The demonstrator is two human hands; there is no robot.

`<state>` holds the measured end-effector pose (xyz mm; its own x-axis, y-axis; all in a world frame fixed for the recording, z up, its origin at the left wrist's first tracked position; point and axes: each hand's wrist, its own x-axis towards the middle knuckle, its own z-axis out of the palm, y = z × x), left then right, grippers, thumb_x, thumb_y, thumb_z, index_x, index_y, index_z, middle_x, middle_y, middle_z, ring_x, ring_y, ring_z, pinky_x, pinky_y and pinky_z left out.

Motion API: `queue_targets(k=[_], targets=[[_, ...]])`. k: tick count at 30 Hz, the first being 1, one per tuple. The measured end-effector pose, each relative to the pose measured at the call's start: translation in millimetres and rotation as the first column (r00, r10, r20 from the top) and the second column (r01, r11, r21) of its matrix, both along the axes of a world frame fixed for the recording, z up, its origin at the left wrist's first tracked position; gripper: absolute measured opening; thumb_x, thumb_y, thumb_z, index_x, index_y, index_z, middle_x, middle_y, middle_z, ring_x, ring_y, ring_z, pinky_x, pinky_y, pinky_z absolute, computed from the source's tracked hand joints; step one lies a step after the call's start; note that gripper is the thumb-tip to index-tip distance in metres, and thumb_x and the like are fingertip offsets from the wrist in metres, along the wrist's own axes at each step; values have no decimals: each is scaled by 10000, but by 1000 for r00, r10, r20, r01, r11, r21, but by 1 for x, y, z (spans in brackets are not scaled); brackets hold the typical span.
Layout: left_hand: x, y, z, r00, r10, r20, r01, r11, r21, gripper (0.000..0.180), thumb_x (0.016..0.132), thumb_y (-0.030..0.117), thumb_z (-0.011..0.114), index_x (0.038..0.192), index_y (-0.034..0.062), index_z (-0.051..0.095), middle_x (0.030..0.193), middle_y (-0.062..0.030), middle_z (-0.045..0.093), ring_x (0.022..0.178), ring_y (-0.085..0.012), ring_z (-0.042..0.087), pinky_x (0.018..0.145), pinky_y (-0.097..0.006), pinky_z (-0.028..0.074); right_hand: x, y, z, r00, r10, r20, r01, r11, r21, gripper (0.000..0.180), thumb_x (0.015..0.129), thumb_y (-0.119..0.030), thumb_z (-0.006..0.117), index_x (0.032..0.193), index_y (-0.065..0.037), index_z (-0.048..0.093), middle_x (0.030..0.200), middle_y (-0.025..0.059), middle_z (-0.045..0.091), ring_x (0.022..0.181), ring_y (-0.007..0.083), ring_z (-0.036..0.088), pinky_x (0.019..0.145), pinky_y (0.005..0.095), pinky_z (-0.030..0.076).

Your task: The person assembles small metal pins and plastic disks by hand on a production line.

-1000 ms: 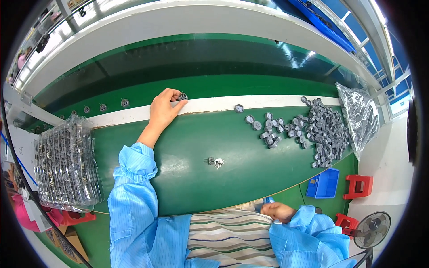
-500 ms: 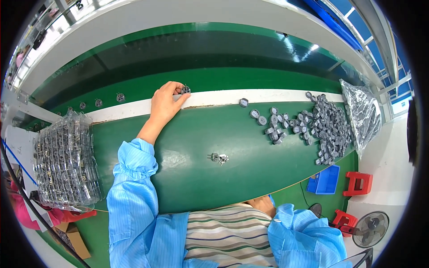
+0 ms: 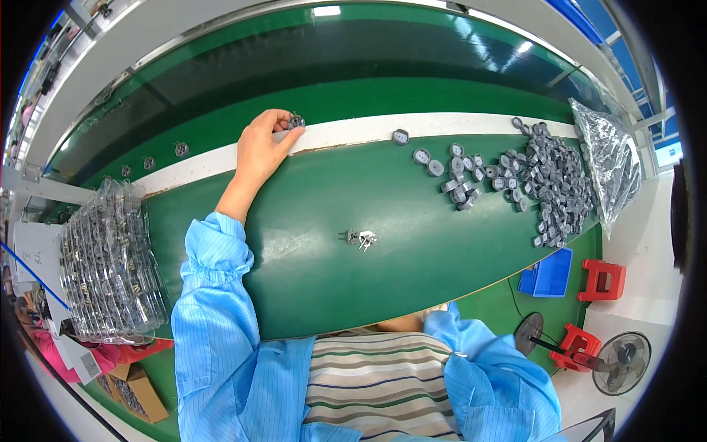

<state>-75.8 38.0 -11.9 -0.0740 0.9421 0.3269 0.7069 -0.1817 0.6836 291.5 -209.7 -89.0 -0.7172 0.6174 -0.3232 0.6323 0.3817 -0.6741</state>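
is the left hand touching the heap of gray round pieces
No, the left hand is at the white strip, left of the heap, its fingers pinching a small dark component.

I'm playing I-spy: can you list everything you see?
Table: one, green, middle
White strip: one, white, table's far edge
Small parts: at least three, dark, beyond the strip's left
Pin pieces: a few, grey and silver, mid-table
Round caps: too many to count, grey, table's right
Plastic bag: one, clear, far right
Tray stack: one, clear, table's left
Bin: one, blue, floor right
Stools: at least two, red, floor right
Fan: one, grey, lower right
Cardboard box: one, brown, floor left
Held part: one, dark, at the strip
Striped cloth: one, multicoloured, person's front
Left hand: one, blue-sleeved, holding the part
Right hand: one, blue-sleeved, mostly hidden, table's near edge
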Motion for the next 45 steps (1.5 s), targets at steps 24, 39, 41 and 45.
queue_targets(k=[24, 39, 41, 45], targets=[[-3, 3, -11, 999, 8, -35, -4, 995, 96, 283, 878, 192, 835, 1074, 22, 723, 980, -97, 708, 865, -254, 679, 798, -370, 559, -44, 168, 109, 921, 128, -368, -48, 975, 219, 206, 932, -67, 728, 1136, -74, 699, 1121, 129, 618, 971, 365, 675, 801, 472, 560], [70, 10, 17, 937, -224, -268, 307, 895, 323, 512, 872, 172, 806, 1369, 143, 685, 1420, -128, 622, 1303, -352, 578, 1066, -480, 441, -60, 185, 86, 813, 281, -510, -85, 924, 374, 131, 887, -82, 788, 988, -44, 714, 953, 66, 663, 906, 290, 684, 772, 408, 571], [103, 3, 17, 812, -455, -366, 541, 822, 179, 571, 888, 217, 797, 1438, 167, 653, 1530, -92, 583, 1434, -352, 512, 1128, -501, 411, -58, 185, 87, 815, 282, -506, -67, 913, 402, 132, 882, -80, 791, 975, -40, 706, 939, 67, 662, 901, 290, 683, 762, 408, 571], [116, 6, 2, 767, -557, -318, 622, 767, 159, 461, 892, 192, 795, 1343, 150, 708, 1480, -47, 621, 1350, -279, 583, 1093, -459, 431, -62, 186, 89, 809, 350, -473, -26, 825, 565, 138, 849, -115, 771, 924, -52, 674, 950, 75, 634, 927, 297, 667, 740, 417, 557]])
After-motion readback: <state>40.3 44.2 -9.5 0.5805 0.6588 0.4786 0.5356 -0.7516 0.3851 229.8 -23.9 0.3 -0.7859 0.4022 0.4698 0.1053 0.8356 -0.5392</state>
